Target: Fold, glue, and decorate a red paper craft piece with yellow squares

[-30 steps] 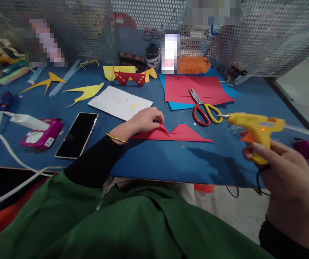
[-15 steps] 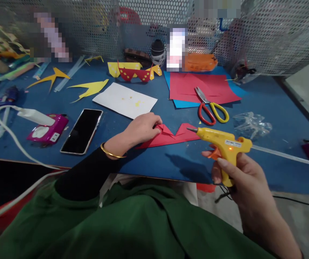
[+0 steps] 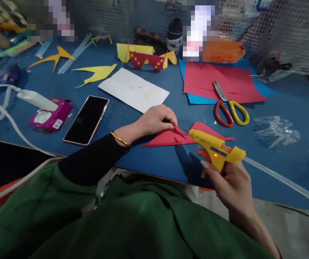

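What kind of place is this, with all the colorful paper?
Probably a craft workspace: on the blue table are scissors and a red cutout with yellow spots, and someone is holding a yellow glue gun there.

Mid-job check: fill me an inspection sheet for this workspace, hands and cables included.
Surface: blue tabletop, small scraps scattered.
Job's things: red cutout near front edge; yellow glue gun, indicator lit.
Clutter: scissors partly on red paper; phone, white sheet, crumpled clear plastic.
Left hand: pinches the red cutout.
Right hand: grips the yellow glue gun, nozzle near the cutout's notch, contact unclear.
Cables: white cable loops left, plugged into purple socket block; dark cord lower right.
Surroundings: perforated mesh behind.
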A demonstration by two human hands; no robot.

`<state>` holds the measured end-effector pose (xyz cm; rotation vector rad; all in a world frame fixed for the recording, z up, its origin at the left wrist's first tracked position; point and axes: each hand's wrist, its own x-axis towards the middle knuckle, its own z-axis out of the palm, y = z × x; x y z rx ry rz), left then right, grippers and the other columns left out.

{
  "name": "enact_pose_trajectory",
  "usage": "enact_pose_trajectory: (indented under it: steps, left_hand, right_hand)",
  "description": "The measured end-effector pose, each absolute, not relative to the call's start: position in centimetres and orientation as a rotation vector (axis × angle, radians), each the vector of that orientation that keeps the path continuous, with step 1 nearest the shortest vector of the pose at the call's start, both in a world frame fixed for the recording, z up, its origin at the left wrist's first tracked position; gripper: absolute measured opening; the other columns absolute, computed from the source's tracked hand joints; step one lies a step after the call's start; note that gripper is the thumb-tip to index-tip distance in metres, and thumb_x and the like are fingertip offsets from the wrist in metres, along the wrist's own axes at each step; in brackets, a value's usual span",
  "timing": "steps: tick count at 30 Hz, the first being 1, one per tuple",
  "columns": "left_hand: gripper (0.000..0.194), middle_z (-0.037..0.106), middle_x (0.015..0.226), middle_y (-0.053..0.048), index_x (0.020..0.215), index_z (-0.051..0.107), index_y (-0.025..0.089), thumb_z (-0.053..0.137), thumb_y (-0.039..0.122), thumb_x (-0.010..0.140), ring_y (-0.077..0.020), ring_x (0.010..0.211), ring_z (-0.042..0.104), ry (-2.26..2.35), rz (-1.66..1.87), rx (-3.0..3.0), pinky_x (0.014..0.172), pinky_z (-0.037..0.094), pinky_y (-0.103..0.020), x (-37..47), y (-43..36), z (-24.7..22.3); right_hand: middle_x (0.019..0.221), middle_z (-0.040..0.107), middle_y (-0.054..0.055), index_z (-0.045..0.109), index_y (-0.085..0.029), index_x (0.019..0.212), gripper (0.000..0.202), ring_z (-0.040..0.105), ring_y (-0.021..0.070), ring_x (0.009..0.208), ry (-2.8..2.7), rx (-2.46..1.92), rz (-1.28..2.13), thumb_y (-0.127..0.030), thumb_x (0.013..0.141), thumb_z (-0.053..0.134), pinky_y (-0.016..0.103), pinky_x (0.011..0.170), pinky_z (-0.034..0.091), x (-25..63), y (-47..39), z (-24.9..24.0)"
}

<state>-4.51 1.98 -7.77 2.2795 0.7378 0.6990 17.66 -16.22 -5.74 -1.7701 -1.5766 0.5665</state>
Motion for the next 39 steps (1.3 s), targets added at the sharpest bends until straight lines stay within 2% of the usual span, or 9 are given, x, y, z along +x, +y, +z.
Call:
enact_pose_trajectory:
  steps: [3, 5, 8, 10, 18, 23, 30, 34, 39]
  left_hand:
    - [0.015, 0.078, 0.093, -0.002, 0.082, 0.080, 0.023, 0.067, 0.017, 0.080, -0.0171, 0.093, 0.069, 0.759, 0.711, 2.241, 0.089, 0.050, -0.031, -4.5, 2.1, -8.0]
    - [0.015, 0.078, 0.093, -0.003, 0.082, 0.081, 0.023, 0.067, 0.018, 0.080, -0.0170, 0.093, 0.068, 0.778, 0.698, 2.229, 0.090, 0.049, -0.032, -4.5, 2.1, -8.0]
    - [0.013, 0.077, 0.093, -0.002, 0.081, 0.081, 0.024, 0.068, 0.021, 0.080, -0.0166, 0.093, 0.068, 0.775, 0.687, 2.217, 0.091, 0.049, -0.032, -4.5, 2.2, -8.1]
    - [0.013, 0.077, 0.092, -0.002, 0.080, 0.081, 0.024, 0.069, 0.022, 0.080, -0.0162, 0.092, 0.068, 0.761, 0.698, 2.211, 0.091, 0.049, -0.031, -4.5, 2.2, -8.1]
    - [0.014, 0.076, 0.094, -0.004, 0.076, 0.080, 0.022, 0.067, 0.019, 0.080, -0.0177, 0.091, 0.067, 0.846, 0.776, 2.249, 0.089, 0.049, -0.033, -4.0, 1.7, -8.5]
    - [0.015, 0.076, 0.095, -0.004, 0.077, 0.080, 0.022, 0.068, 0.015, 0.078, -0.0183, 0.093, 0.067, 0.804, 0.769, 2.300, 0.094, 0.047, -0.034, -4.2, 1.9, -8.8]
    - [0.010, 0.078, 0.096, -0.001, 0.081, 0.079, 0.026, 0.071, 0.020, 0.082, -0.0191, 0.095, 0.067, 0.586, 0.767, 2.450, 0.089, 0.048, -0.035, -5.0, 2.6, -8.5]
    - [0.014, 0.079, 0.093, -0.001, 0.083, 0.079, 0.026, 0.066, 0.022, 0.089, -0.0201, 0.095, 0.067, 0.460, 0.783, 2.611, 0.081, 0.048, -0.034, -4.9, 2.6, -8.5]
    - [0.018, 0.079, 0.092, -0.003, 0.084, 0.078, 0.024, 0.062, 0.020, 0.092, -0.0187, 0.091, 0.067, 0.470, 0.806, 2.604, 0.081, 0.049, -0.032, -4.8, 2.5, -8.6]
  right_hand:
    - [0.082, 0.075, 0.006, 0.073, -0.020, 0.111, 0.036, 0.062, 0.0175, 0.056, -1.673, -1.777, 0.542, -0.045, 0.089, 0.061, 0.032, 0.057, 0.054, 17.4, -16.1, -6.2]
    - [0.094, 0.076, 0.009, 0.070, -0.019, 0.119, 0.042, 0.067, 0.0197, 0.064, -1.739, -1.807, 0.501, -0.047, 0.090, 0.058, 0.035, 0.064, 0.057, 17.3, -16.0, -6.5]
    - [0.105, 0.075, 0.013, 0.070, -0.017, 0.118, 0.046, 0.073, 0.0253, 0.084, -1.789, -1.836, 0.422, -0.051, 0.092, 0.055, 0.039, 0.077, 0.059, 17.2, -16.1, -6.9]
    - [0.107, 0.074, 0.014, 0.071, -0.017, 0.118, 0.048, 0.074, 0.0265, 0.088, -1.799, -1.850, 0.401, -0.054, 0.092, 0.054, 0.040, 0.080, 0.059, 17.3, -16.2, -7.2]
    - [0.125, 0.068, 0.015, 0.067, -0.019, 0.123, 0.049, 0.072, 0.0276, 0.094, -1.958, -1.874, 0.208, -0.055, 0.096, 0.048, 0.037, 0.069, 0.058, 17.4, -16.1, -7.3]
    - [0.127, 0.067, 0.016, 0.067, -0.020, 0.125, 0.050, 0.071, 0.0259, 0.086, -2.009, -1.882, 0.061, -0.056, 0.094, 0.051, 0.035, 0.062, 0.054, 17.3, -16.2, -7.2]
    - [0.123, 0.069, 0.014, 0.067, -0.021, 0.124, 0.046, 0.070, 0.0265, 0.096, -1.961, -1.882, 0.123, -0.053, 0.097, 0.048, 0.035, 0.067, 0.055, 17.3, -16.5, -7.1]
    - [0.128, 0.066, 0.014, 0.065, -0.021, 0.126, 0.046, 0.070, 0.0257, 0.098, -1.936, -1.867, 0.151, -0.052, 0.096, 0.050, 0.035, 0.069, 0.056, 17.5, -16.5, -7.5]
    - [0.127, 0.066, 0.016, 0.066, -0.019, 0.126, 0.049, 0.069, 0.0276, 0.100, -1.947, -1.834, 0.145, -0.054, 0.095, 0.050, 0.037, 0.071, 0.056, 17.6, -16.4, -7.5]
